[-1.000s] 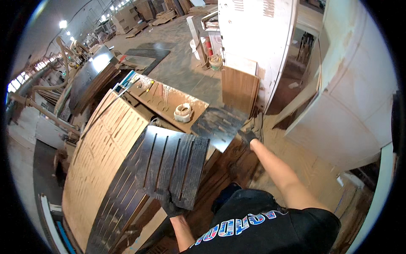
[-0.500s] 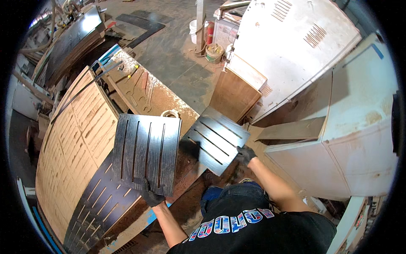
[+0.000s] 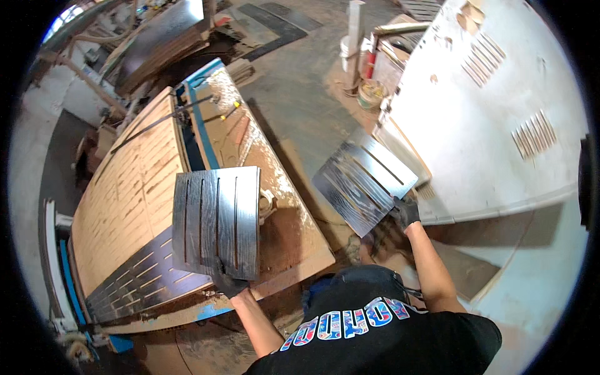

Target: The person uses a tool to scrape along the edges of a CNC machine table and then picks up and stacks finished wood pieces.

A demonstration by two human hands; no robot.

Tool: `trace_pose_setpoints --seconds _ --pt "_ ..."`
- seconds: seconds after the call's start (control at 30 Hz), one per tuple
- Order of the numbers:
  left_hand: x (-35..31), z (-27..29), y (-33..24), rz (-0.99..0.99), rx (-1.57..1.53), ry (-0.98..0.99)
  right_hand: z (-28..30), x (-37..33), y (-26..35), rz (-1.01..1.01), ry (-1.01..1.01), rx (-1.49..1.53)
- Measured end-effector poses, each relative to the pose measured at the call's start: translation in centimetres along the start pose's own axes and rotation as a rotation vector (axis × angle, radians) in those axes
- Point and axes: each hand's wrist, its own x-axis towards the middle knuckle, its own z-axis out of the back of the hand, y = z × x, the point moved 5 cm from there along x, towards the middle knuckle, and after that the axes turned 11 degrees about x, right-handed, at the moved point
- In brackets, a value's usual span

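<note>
A dark, wood-grained panel with several long slots (image 3: 209,215) is in my gloved left hand (image 3: 229,281), which grips its lower edge with the thumb on top. It is held over the workbench, covering part of the bench top. My gloved right hand (image 3: 407,211) is closed on the right corner of a second dark slotted panel (image 3: 357,187). That one hangs tilted out past the bench's right side, over the floor. The fingers under both panels are hidden.
The workbench (image 3: 300,231) carries a light wood board with slots (image 3: 134,194) and a dark slotted sheet (image 3: 134,281). A yellow-handled tool (image 3: 231,109) lies farther up. White panels with slots (image 3: 475,112) lean at right. A bucket (image 3: 372,94) stands beside a post (image 3: 354,50).
My view has turned rightward. My right hand has carried its panel right, away from the bench and toward the white panels. The left panel stays held over the bench.
</note>
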Motion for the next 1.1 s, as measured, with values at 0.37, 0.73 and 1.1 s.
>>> trace_pose_setpoints --seconds 0.37,0.73,1.1 --pt "-5.8 -8.0 2.6 -0.147 0.023 -0.27 -10.1 14.9 2.5 0.101 0.149 -0.506" --pt "2.9 -19.2 5.0 -0.145 -0.12 -0.15 -21.4 22.8 2.8 -0.073 0.059 -0.33" --pt "32.9 -36.6 5.4 -0.132 0.009 -0.034 -33.6 46.7 0.0 -0.079 -0.08 0.061"
